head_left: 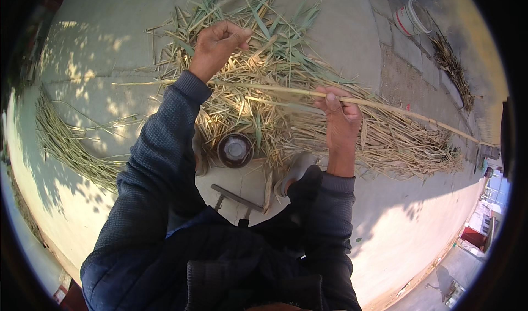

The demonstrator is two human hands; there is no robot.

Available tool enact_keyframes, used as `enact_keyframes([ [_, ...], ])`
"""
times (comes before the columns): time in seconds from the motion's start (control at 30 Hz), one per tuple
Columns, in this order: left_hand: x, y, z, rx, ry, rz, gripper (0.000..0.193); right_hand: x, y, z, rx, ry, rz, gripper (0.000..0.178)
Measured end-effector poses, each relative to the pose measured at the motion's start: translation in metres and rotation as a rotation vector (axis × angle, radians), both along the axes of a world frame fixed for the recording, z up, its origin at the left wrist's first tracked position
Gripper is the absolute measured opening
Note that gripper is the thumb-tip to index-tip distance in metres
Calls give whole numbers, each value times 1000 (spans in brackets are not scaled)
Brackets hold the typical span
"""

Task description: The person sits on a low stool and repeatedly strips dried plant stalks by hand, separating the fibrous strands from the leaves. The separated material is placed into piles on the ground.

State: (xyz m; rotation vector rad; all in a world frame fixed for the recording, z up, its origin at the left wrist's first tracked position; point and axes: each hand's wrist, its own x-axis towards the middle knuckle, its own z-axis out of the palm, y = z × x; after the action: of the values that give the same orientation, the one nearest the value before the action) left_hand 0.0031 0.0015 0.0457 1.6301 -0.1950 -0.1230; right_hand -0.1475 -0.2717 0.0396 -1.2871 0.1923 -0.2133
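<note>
A long, pale yellow reed stalk (385, 103) runs across in front of me, from the left to the far right. My right hand (342, 118) is closed on it, thumb and fingers pinching it near its middle. My left hand (219, 44) is raised above the stalk's left part, its fingers pressed together. Whatever those fingers may hold is too small to make out. Below both hands lies a broad heap of dry stalks and husks (242, 113), with green leaves (261, 22) at its far side.
A dark round object with a grey top (235, 150) stands by my feet. Closer to me is a T-shaped metal piece (236, 197). A bundle of thin green stalks (69, 146) lies left. At the far right are a white bucket (412, 18) and a dark twig bundle (454, 71).
</note>
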Motion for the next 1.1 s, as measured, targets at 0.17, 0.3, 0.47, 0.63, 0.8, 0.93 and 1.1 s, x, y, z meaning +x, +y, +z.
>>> enact_keyframes([
  [0.17, -18, -12, -19, 641, -710, -220, 42, 1, -9, -4, 111, 13, -44, 24],
  [0.3, -39, -36, -21, 499, -848, -368, 37, 6, -4, -4, 124, 43, -81, 24],
  [0.47, -46, -49, -19, 440, -808, -305, 26, 9, 3, -7, 237, 91, -82, 24],
  [0.63, -33, -34, -17, 481, -637, -377, 21, 5, -15, -4, 193, 184, -44, 25],
  [0.8, -37, -38, -21, 453, -616, -356, 23, 3, -10, -6, 211, 173, 2, 20],
  [0.93, -45, -54, -34, 302, -542, -311, 26, 4, 14, -15, 182, 197, -72, 18],
  [1.1, -43, -56, -42, 205, -297, -393, 20, 6, 23, -15, 119, 177, -91, 21],
])
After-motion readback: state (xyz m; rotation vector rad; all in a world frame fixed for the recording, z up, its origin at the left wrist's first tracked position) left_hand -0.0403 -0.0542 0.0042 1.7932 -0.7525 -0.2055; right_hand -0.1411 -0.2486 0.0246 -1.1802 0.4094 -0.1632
